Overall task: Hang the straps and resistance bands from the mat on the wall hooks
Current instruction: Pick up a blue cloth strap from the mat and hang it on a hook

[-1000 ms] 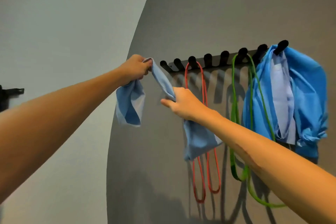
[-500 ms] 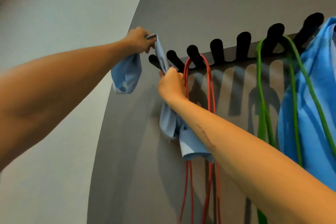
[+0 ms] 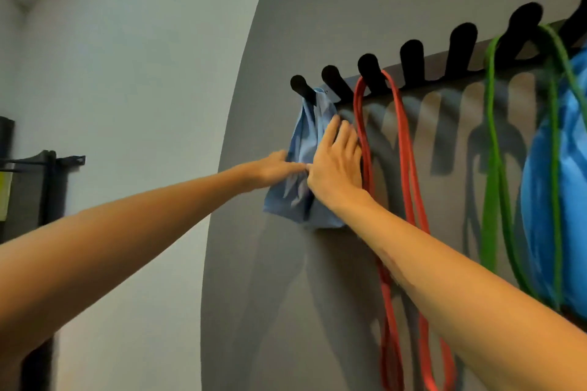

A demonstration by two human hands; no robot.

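Blue band on end hook, grey wall; right hand fingers flat, left hand pinching it.

I count seven black rounded wall hooks in view on the rail, the last cut by the frame edge. From them hang one pale blue cloth strap, one red rubber loop band, one green rubber loop band and one bright blue fabric bundle.
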